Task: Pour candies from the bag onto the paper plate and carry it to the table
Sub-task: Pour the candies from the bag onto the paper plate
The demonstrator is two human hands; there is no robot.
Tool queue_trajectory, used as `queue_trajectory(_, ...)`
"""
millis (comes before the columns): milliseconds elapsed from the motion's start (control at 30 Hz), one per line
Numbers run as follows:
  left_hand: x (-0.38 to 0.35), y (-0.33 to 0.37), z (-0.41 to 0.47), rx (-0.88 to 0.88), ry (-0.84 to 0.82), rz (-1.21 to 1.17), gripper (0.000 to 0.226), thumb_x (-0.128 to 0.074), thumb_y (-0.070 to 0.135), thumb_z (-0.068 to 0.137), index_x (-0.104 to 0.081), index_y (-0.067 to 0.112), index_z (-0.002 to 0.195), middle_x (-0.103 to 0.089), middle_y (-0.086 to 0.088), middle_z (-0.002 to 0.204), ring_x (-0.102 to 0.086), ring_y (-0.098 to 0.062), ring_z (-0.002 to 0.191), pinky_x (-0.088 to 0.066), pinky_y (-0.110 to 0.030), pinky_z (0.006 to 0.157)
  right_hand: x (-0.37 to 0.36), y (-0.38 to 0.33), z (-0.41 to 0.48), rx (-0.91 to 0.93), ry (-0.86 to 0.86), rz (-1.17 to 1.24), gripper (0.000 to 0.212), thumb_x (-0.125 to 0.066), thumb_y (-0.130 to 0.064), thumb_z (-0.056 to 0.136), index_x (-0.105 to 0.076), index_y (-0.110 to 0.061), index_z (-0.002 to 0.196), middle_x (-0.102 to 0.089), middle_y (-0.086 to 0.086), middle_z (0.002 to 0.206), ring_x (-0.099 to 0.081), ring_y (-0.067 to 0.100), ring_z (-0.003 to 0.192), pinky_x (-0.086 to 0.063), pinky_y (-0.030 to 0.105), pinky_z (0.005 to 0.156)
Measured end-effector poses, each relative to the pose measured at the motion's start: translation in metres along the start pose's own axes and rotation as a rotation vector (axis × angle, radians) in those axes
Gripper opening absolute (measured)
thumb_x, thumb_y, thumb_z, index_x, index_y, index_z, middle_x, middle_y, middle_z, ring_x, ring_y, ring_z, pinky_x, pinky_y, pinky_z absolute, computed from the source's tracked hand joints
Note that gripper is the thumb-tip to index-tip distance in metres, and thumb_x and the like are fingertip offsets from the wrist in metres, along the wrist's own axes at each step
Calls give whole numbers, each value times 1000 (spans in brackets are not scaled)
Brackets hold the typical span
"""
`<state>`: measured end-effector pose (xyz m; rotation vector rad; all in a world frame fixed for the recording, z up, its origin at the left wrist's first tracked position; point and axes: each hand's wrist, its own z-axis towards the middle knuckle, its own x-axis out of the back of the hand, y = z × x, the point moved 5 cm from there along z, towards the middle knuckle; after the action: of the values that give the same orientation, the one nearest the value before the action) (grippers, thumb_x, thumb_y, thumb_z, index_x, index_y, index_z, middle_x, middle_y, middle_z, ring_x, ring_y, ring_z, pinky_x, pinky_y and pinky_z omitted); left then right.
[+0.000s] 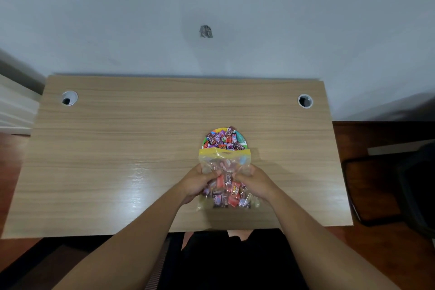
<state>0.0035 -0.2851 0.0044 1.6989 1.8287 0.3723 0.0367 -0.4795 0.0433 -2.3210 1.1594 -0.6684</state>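
A clear plastic bag (224,162) with a yellow zip top lies tipped away from me, its mouth over the near rim of a colourful paper plate (243,137). Wrapped candies (221,140) in red, purple and brown are heaped on the plate. More candies (229,193) remain in the bag's near end. My left hand (197,183) grips the bag's left side and my right hand (256,182) grips its right side, both squeezing the middle. The near half of the plate is hidden by the bag.
The plate and bag rest on a light wooden desk (117,160) against a white wall. Cable grommets sit at the back left (69,98) and back right (305,101). A dark chair (381,190) stands to the right on the brown floor.
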Motion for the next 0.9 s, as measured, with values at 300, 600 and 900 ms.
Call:
queue_trajectory(300, -4, 3, 1, 52, -7, 101, 11, -69, 13, 104, -70, 16, 115, -80, -17, 100, -70, -8, 59, -52, -22, 48, -3, -1, -1, 6, -2, -36, 28, -67, -24, 103, -65, -50, 93, -71, -2, 119, -68, 12, 103, -56, 42, 103)
queue_trajectory(600, -2, -1, 6, 58, 35, 107, 29, -77, 19, 99, -67, 24, 126, -81, -17, 121, -73, -25, 89, -57, -33, 72, 1, 10, 5, -17, 13, -45, 15, -67, -35, 103, -74, -28, 115, -76, 0, 122, -69, 19, 115, -55, 40, 101)
queue_trajectory(900, -9, 1, 10, 64, 49, 132, 34, -79, 29, 96, -76, 8, 123, -83, -12, 117, -77, -21, 93, -57, -32, 78, 9, 19, 7, -28, 25, 58, 22, -73, -43, 99, -70, -24, 109, -71, -8, 108, -66, 11, 102, -53, 32, 86)
